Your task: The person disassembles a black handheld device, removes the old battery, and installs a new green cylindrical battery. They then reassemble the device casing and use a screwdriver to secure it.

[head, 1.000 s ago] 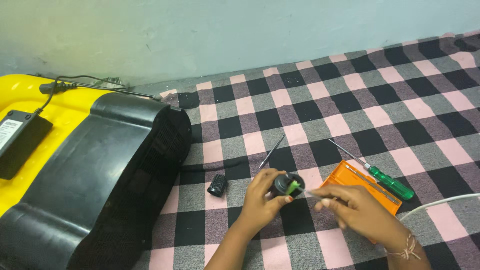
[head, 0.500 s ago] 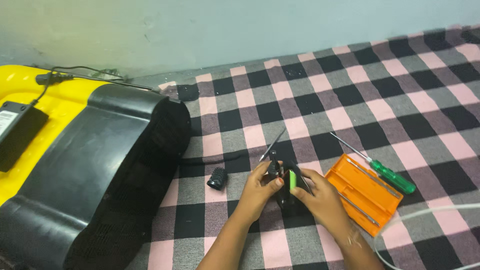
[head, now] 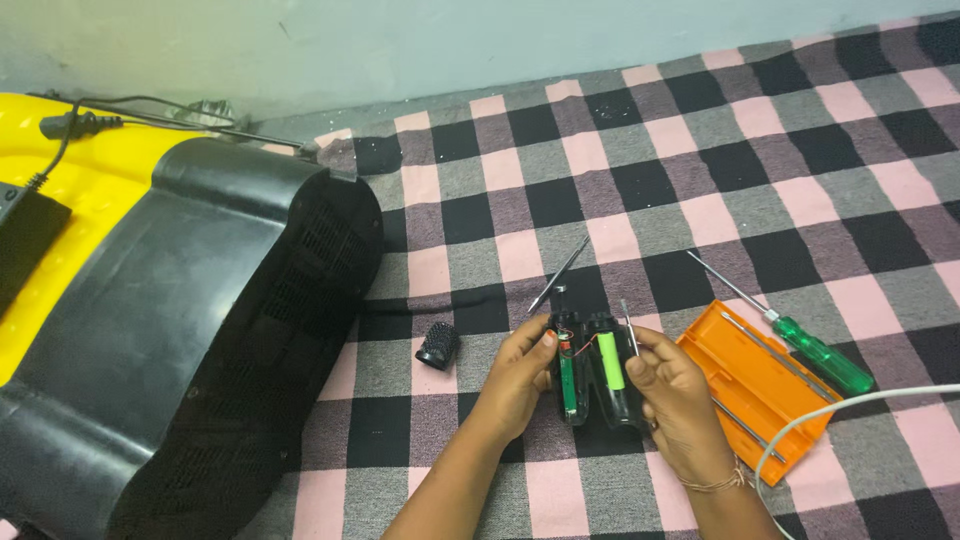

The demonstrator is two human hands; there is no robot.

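Both hands are gripping an opened black device just above the checked cloth: left hand clasping its left side, right hand its right while pinching a thin metal tool, upright. Its long axis is running away from the person.

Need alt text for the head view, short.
Two hands, left hand and right hand, hold an opened black device showing a green cell inside, over a checked cloth; the right also holds a thin metal tool. An orange case and green screwdriver lie right, a black-and-yellow machine left.
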